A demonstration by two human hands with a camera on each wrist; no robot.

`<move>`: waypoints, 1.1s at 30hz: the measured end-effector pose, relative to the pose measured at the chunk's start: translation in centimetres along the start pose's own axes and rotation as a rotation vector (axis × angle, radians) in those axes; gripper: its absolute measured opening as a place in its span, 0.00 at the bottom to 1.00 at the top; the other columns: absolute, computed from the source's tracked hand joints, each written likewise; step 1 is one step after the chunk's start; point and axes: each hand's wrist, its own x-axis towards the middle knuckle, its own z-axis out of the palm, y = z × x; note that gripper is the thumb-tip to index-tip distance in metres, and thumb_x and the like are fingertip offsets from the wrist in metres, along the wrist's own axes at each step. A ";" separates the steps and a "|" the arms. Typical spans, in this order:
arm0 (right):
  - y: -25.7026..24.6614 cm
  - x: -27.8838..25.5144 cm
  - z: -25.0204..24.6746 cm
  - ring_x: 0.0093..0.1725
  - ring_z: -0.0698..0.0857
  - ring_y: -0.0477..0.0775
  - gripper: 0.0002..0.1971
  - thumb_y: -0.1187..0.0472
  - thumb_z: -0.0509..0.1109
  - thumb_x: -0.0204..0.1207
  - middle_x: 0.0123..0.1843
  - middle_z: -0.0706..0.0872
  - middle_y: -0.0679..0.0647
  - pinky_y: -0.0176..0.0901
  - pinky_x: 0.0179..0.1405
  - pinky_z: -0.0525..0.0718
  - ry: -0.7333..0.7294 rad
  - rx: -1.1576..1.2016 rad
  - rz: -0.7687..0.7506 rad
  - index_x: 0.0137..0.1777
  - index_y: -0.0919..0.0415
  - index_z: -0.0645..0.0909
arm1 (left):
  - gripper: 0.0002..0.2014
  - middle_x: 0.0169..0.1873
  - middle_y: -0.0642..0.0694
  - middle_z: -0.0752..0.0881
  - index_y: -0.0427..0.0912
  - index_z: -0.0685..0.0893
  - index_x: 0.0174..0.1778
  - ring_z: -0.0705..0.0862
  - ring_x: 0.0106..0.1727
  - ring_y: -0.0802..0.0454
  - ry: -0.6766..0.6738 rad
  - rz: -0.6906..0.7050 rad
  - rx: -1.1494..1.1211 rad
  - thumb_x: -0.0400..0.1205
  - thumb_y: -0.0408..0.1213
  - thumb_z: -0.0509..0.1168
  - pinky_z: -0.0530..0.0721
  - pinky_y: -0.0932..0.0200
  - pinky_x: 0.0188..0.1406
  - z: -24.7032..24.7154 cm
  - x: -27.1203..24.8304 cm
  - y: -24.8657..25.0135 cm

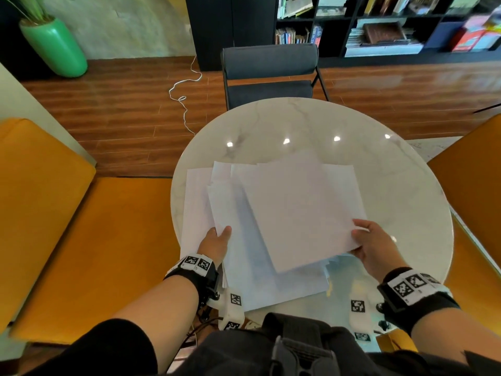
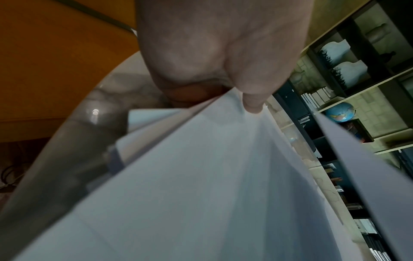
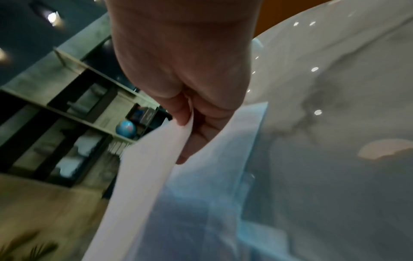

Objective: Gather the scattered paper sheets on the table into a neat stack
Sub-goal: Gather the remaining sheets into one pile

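Several white paper sheets lie fanned in a loose overlapping pile on the near half of the round marble table. My left hand pinches the left edge of the lower sheets, thumb on top. My right hand pinches the right edge of the top sheet, thumb above and fingers beneath. In the right wrist view that top sheet is lifted off the sheets below.
A dark chair stands at the table's far side. Orange seats flank the table left and right. A bookshelf fills the back wall, and a green vase stands far left. A white cord trails on the wooden floor.
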 end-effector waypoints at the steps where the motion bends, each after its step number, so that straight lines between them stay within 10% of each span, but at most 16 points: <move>1: 0.6 -0.5 0.6 0.41 0.83 0.59 0.15 0.74 0.59 0.80 0.48 0.83 0.62 0.45 0.31 0.87 -0.013 -0.099 0.023 0.64 0.62 0.77 | 0.32 0.78 0.37 0.70 0.37 0.63 0.79 0.69 0.77 0.37 0.002 0.006 0.000 0.85 0.56 0.50 0.66 0.48 0.76 0.0 -0.1 0.0; 7: 1.8 -2.6 3.3 0.41 0.85 0.56 0.16 0.56 0.67 0.80 0.49 0.83 0.54 0.39 0.31 0.81 -0.254 -0.845 -0.007 0.66 0.57 0.73 | 0.33 0.80 0.37 0.66 0.37 0.60 0.81 0.66 0.79 0.37 0.008 -0.011 -0.010 0.86 0.57 0.46 0.63 0.48 0.78 -0.1 -0.5 0.4; 11: 1.8 -2.5 4.1 0.61 0.81 0.59 0.26 0.48 0.66 0.80 0.67 0.80 0.60 0.48 0.62 0.78 -0.253 -1.109 -0.053 0.75 0.57 0.71 | 0.33 0.75 0.41 0.72 0.38 0.62 0.79 0.73 0.74 0.40 -0.045 0.007 -0.098 0.83 0.51 0.61 0.73 0.54 0.68 -0.2 -0.9 0.2; 16: 2.0 -2.4 4.8 0.73 0.75 0.66 0.36 0.40 0.63 0.79 0.76 0.68 0.63 0.55 0.74 0.73 -0.265 -1.327 -0.145 0.82 0.57 0.63 | 0.27 0.64 0.42 0.78 0.41 0.64 0.76 0.79 0.61 0.42 -0.049 0.091 0.009 0.81 0.35 0.63 0.72 0.60 0.53 -0.2 -1.3 0.2; 25: 0.8 -1.6 4.2 0.66 0.77 0.61 0.40 0.52 0.77 0.73 0.69 0.74 0.60 0.57 0.69 0.76 -0.186 -0.460 -0.003 0.82 0.56 0.61 | 0.28 0.67 0.46 0.79 0.48 0.65 0.78 0.79 0.64 0.46 -0.185 0.251 -0.170 0.81 0.32 0.62 0.75 0.53 0.69 -1.3 -0.5 1.8; 28: 0.7 -0.9 3.2 0.62 0.86 0.67 0.45 0.50 0.87 0.58 0.65 0.85 0.63 0.63 0.68 0.80 -0.300 -0.135 0.129 0.74 0.63 0.72 | 0.28 0.65 0.44 0.82 0.49 0.70 0.75 0.81 0.65 0.42 -0.286 0.227 -0.275 0.77 0.34 0.64 0.78 0.42 0.70 -1.0 -0.6 2.5; 33: 1.9 0.8 2.4 0.52 0.90 0.69 0.24 0.51 0.80 0.64 0.53 0.92 0.62 0.71 0.58 0.85 -0.184 -0.353 0.066 0.58 0.59 0.83 | 0.20 0.68 0.45 0.79 0.47 0.72 0.73 0.79 0.67 0.46 -0.155 0.246 -0.168 0.83 0.36 0.59 0.76 0.56 0.68 -0.5 -0.1 3.1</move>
